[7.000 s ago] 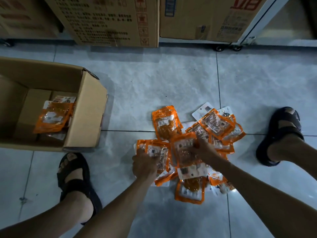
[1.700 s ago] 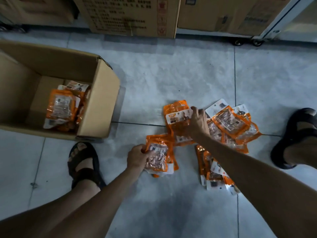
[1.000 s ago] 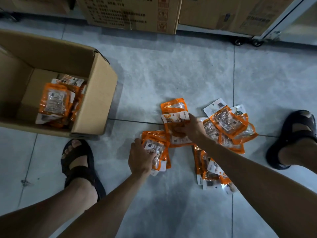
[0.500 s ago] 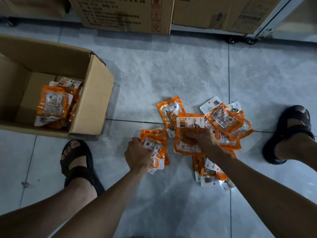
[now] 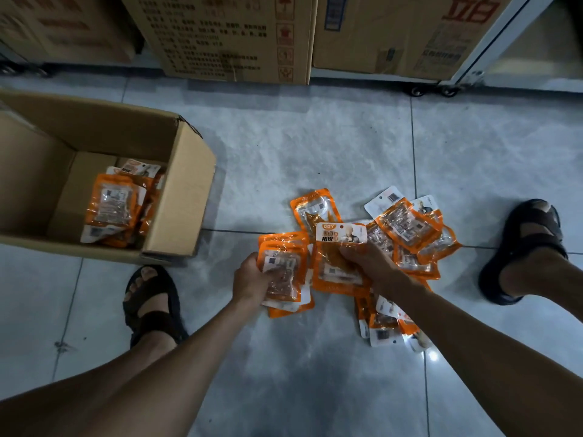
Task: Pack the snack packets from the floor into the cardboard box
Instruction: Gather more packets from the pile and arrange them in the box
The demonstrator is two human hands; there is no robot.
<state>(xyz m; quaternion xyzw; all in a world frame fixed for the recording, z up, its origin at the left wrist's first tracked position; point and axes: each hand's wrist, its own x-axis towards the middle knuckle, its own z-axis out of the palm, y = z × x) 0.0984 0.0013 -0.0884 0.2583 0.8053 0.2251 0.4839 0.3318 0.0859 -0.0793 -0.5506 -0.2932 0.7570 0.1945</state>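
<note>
Head camera (wide-angle) looks steeply down at floor (image 5: 315, 146).

Cardboard box (image 5: 186, 197) cut off left; floor packets (image 5: 378, 320) partly hidden beneath forearm (image 5: 448, 323), perhaps more underneath.

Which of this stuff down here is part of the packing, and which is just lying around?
Part of the job:
open cardboard box
packets already inside it
stack gripped by the left hand
packet held by the right hand
loose packets not yet gathered

Just lying about:
printed cartons at the back
black sandals
caster wheels
</note>
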